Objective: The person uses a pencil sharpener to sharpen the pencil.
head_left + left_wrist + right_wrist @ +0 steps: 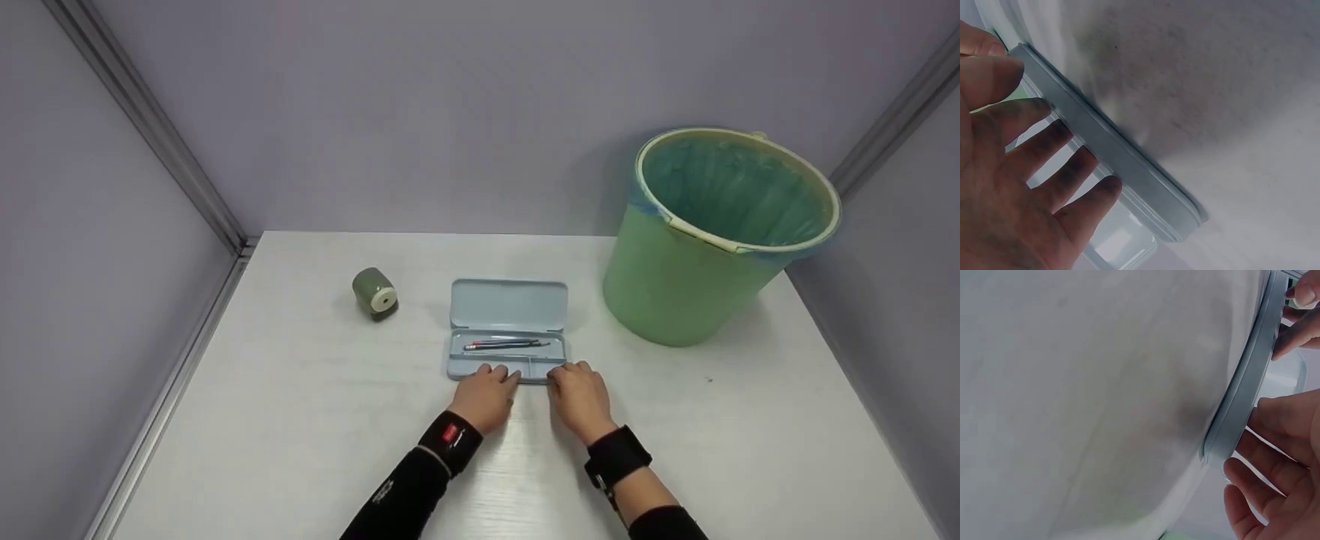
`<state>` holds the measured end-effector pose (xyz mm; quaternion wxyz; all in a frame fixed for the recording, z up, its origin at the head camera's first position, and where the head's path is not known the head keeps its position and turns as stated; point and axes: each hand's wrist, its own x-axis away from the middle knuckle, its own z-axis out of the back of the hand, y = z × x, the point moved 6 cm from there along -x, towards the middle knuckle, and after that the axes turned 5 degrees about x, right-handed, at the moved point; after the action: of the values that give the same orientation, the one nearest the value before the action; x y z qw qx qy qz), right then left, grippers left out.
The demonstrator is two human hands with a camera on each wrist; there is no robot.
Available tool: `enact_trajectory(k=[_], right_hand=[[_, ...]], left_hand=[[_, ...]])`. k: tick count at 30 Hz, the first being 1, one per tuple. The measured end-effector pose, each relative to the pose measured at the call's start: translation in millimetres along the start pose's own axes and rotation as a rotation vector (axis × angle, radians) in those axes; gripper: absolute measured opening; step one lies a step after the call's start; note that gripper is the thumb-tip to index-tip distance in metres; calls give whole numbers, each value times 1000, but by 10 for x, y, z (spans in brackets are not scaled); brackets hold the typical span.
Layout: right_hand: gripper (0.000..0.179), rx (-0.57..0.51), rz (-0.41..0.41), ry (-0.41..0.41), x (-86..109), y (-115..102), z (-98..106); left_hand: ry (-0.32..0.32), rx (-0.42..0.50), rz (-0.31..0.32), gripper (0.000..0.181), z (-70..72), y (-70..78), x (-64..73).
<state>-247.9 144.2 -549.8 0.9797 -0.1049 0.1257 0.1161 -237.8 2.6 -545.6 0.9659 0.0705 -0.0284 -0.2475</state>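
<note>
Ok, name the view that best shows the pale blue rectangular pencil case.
The head view: the pale blue rectangular pencil case lies open there, lid and compartments in sight. The left wrist view shows mainly its front wall; the right wrist view mainly that wall too.

hands: right (1291,479) low, left (1301,331) above | both touching blue-grey case (1248,379) | white tabletop (1084,382) alongside

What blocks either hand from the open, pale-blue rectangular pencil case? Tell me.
Nothing visible: the left hand and right hand both touch the pencil case along its near edge. The green round bin stands to the right.
</note>
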Motion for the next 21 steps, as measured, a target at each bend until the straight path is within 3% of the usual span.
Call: enact_trajectory(k=[11,17,21], right_hand=[[9,-42,-27,-55,35,15,-18],[11,-49,-47,-132,42,0,-33],[12,-66,-74,-177,49,-2,-43]], left_hand=[[34,-46,-46,37,56,125,173],[-1,-27,-26,35,29,141,185],[47,-18,21,22,19,106,163]])
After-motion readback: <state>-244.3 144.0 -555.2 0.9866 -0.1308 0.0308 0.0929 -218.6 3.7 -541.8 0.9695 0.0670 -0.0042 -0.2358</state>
